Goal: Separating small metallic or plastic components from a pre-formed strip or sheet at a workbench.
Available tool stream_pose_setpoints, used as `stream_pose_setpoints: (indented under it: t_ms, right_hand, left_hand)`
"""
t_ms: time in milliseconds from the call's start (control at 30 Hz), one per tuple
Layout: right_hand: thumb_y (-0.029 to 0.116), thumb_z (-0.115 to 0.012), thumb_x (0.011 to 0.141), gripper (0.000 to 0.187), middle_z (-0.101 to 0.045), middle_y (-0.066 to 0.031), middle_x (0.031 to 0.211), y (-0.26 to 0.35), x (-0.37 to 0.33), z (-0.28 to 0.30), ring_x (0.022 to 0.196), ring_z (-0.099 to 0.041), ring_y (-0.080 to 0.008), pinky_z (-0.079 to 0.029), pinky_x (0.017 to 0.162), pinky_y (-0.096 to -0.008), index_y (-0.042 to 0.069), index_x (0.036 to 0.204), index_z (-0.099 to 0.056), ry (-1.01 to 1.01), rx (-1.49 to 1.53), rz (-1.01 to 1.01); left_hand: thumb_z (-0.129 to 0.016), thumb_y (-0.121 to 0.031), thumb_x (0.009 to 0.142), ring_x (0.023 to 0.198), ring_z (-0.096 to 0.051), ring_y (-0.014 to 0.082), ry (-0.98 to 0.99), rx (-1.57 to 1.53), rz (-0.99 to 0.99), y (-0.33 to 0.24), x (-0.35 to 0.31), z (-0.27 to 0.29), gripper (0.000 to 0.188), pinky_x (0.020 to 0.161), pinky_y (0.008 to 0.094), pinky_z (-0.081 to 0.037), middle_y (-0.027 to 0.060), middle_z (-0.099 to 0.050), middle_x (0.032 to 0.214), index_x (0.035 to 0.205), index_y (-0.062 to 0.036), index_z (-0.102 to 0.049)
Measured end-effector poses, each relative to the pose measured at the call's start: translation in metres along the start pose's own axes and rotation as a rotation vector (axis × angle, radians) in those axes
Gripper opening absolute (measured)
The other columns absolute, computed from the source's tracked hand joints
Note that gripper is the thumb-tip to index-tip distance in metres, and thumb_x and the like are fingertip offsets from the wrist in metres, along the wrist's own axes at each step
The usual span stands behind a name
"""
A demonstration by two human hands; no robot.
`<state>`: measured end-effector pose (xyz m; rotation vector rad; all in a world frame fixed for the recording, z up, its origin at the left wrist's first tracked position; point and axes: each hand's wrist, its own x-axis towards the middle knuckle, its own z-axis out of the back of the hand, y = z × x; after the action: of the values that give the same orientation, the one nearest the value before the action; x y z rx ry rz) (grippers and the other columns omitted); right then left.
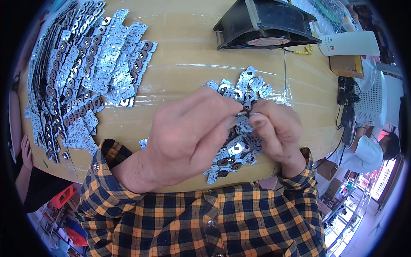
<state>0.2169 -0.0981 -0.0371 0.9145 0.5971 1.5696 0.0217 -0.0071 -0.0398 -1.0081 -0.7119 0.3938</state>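
My left hand [190, 135] and my right hand [278, 128] meet over a loose pile of small silvery metal parts [222, 162]. Both are closed in a pinch, fingertips nearly touching. Between them is a small stamped metal plate [244, 124], held at its two sides; its finer details are partly covered by my fingers. Several parts in the pile carry dark round discs, others bright ones. My left hand hides some of the pile's near left side. At the far left, many similar parts [109, 64] lie in long, overlapping slanted rows.
A black box-shaped fan [265, 25] stands at the back of the tan table [180, 47]. Right of it are a white cylinder [349, 43] on a cardboard box [342, 66], black cables [347, 92] and a white perforated case [370, 100]. Another person's hand [26, 152] rests at the left edge.
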Motion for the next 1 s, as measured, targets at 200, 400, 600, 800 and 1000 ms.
stream_pose_setpoints:
  t_ms: [200, 400, 600, 800, 1000]
  right_hand:
    - [0.025, -0.049, 0.099, 0.034, -0.058, -0.0040, 0.064, 0.000, 0.001, 0.001, 0.049, -0.053, -0.0120, -0.039, 0.048, -0.0249, 0.000, 0.078, -0.058, 0.023, 0.023, -0.004]
    - [0.014, -0.066, 0.088, 0.018, -0.050, -0.0080, 0.060, 0.000, 0.001, -0.001, 0.049, -0.053, -0.0234, -0.038, 0.045, -0.0322, 0.002, 0.077, -0.060, 0.070, 0.082, 0.010]
    - [0.026, -0.063, 0.090, 0.028, -0.052, -0.0033, 0.056, -0.002, 0.002, 0.005, 0.047, -0.055, -0.0185, -0.037, 0.045, -0.0300, 0.003, 0.075, -0.058, 0.223, 0.065, 0.038]
    - [0.026, -0.067, 0.086, 0.026, -0.051, -0.0050, 0.056, 0.000, 0.005, 0.003, 0.046, -0.053, -0.0225, -0.037, 0.045, -0.0315, 0.003, 0.076, -0.058, 0.100, -0.108, 0.158]
    - [0.025, -0.056, 0.094, 0.032, -0.052, -0.0030, 0.054, 0.011, -0.001, 0.012, 0.041, -0.044, -0.0112, -0.034, 0.041, -0.0265, -0.002, 0.077, -0.058, 0.234, 0.575, -0.422]
  left_hand:
    - [-0.058, 0.004, 0.087, 0.071, -0.062, 0.0144, 0.028, -0.198, 0.149, -0.003, 0.001, 0.003, 0.017, 0.064, 0.0246, -0.048, 0.0112, -0.065, 0.090, 0.104, 0.0045, -0.063]
    - [-0.056, 0.004, 0.087, 0.068, -0.061, 0.0150, 0.049, -0.151, 0.070, 0.000, -0.001, 0.000, 0.018, 0.062, 0.0253, -0.047, 0.0114, -0.064, 0.088, 0.105, 0.0037, -0.063]
    - [-0.056, 0.006, 0.086, 0.064, -0.058, 0.0149, 0.222, -0.154, 0.035, 0.003, 0.000, 0.008, 0.018, 0.059, 0.0268, -0.045, 0.0099, -0.060, 0.081, 0.103, 0.0035, -0.061]
    - [-0.055, 0.000, 0.091, 0.065, -0.058, 0.0063, 0.049, -0.418, 0.278, -0.006, -0.006, -0.011, 0.017, 0.052, 0.0186, -0.044, 0.0048, -0.061, 0.078, 0.108, 0.0030, -0.058]
    - [-0.059, -0.006, 0.093, 0.056, -0.056, 0.0036, 0.203, -0.676, 0.528, -0.013, -0.003, 0.006, 0.014, 0.046, 0.0147, -0.040, 0.0036, -0.062, 0.080, 0.103, 0.0026, -0.058]
